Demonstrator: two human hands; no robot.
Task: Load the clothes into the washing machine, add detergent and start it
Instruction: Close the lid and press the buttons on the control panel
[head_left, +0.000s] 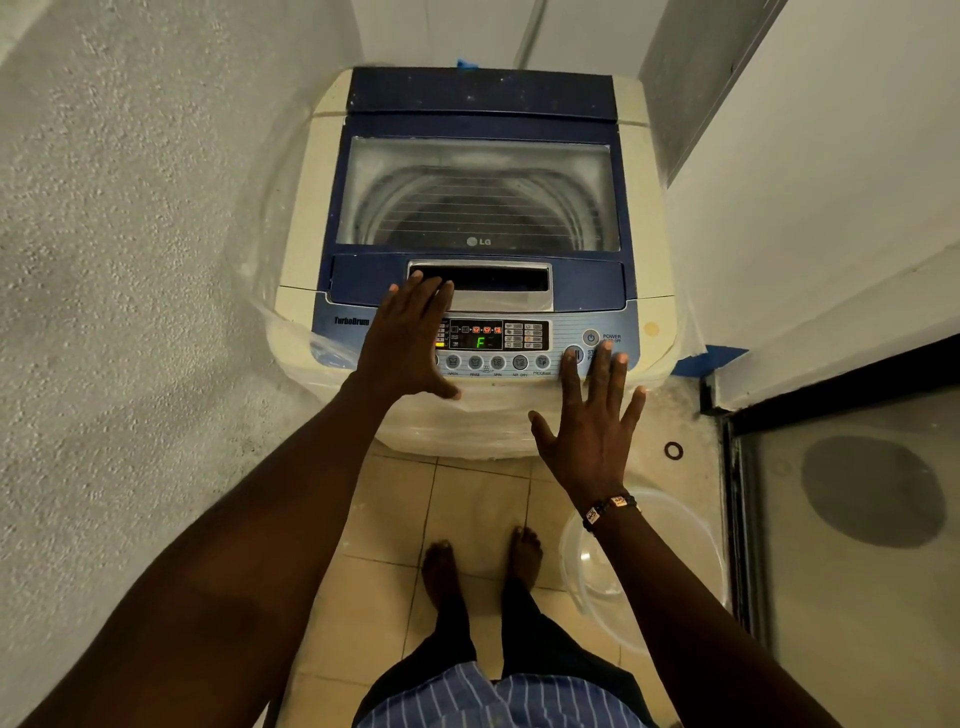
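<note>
A top-loading washing machine (649, 249) with a blue lid stands in a narrow alcove. Its glass lid (478, 192) is down and the drum shows dimly through it. The control panel (498, 340) is lit, with a green "F" on the display. My left hand (408, 340) lies flat with fingers spread over the panel's left end, fingertips at the lid handle recess (498, 283). My right hand (592, 421) hovers open in front of the panel's right end, fingertips by the start/pause button (574, 356). Neither hand holds anything. No clothes or detergent are in view.
A clear plastic basin (675, 561) sits on the tiled floor at the right of my bare feet. Rough walls close in on the left and right. A dark-framed glass panel (857, 519) stands at the right. A small black ring (674, 450) lies on the floor.
</note>
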